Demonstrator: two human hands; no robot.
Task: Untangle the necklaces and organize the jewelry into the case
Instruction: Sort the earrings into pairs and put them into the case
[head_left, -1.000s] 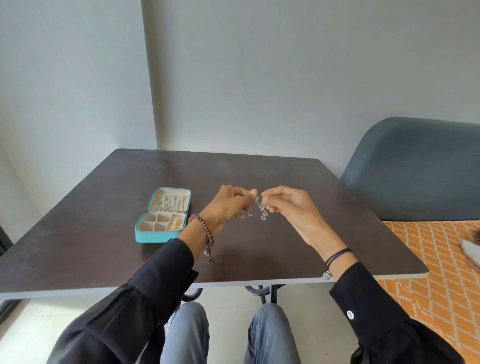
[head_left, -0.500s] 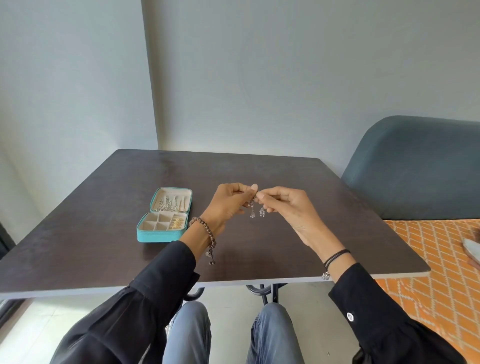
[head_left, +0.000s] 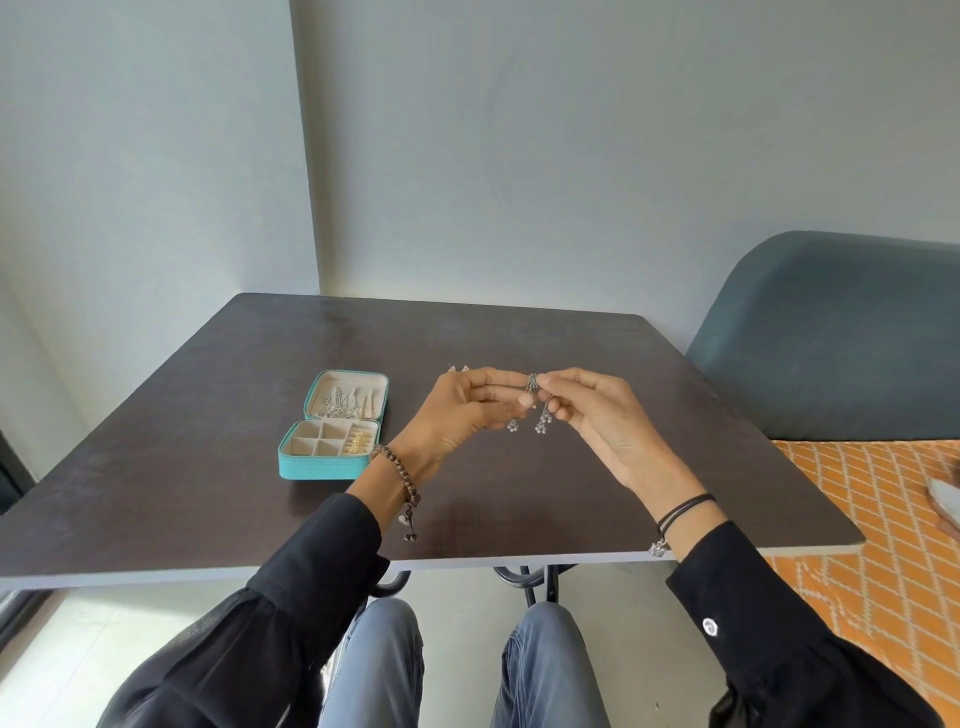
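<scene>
A small silver jewelry piece (head_left: 535, 404) with dangling clusters hangs between my two hands above the dark table (head_left: 218, 395). My left hand (head_left: 467, 410) pinches its upper part from the left and my right hand (head_left: 597, 415) pinches it from the right, fingertips nearly touching. Two little strands with bead clusters dangle below. The open teal jewelry case (head_left: 332, 423) lies on the table to the left of my left hand. Its lid holds silver pieces; one front compartment holds gold pieces. A small silver item (head_left: 457, 368) peeks out behind my left hand.
A blue-grey padded chair (head_left: 831, 338) stands at the table's right side, with an orange patterned rug (head_left: 883, 519) below it. Walls close off the far side and the left. My knees are under the near table edge.
Both hands have risen slightly and stayed together on the silver piece. The dangling clusters now hang apart as two separate strands.
</scene>
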